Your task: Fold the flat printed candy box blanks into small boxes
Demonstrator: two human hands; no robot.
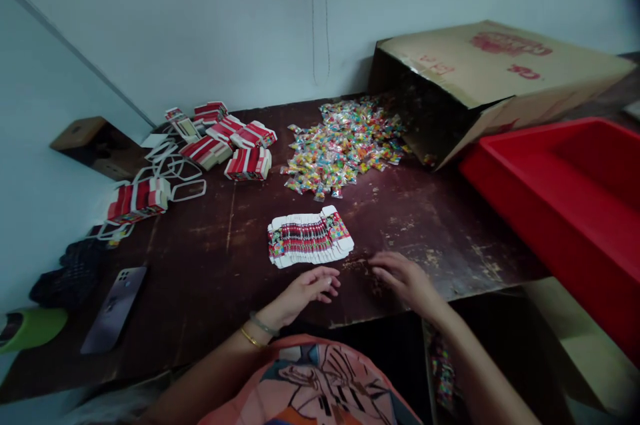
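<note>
My left hand (311,288) hovers over the front of the dark table (200,278), its fingers loosely bent and apart with nothing in them. Just beyond it lies a fanned row of flat red-and-white printed cartons (310,238), overlapping one another. To the right of the cartons is my right hand (407,282), palm down, the thumb apart from the fingers and no object in it. Neither hand touches the cartons. Behind them spreads a heap of small clear-wrapped, multicoloured candies (345,145).
Bundled carton stacks (250,162) and pale loop bands (187,190) lie at the left. A phone (114,308) rests near a green object (37,328). On the right, an open cardboard box (500,72) lies behind a red plastic bin (550,212). Colourful packets (443,372) show below the table edge.
</note>
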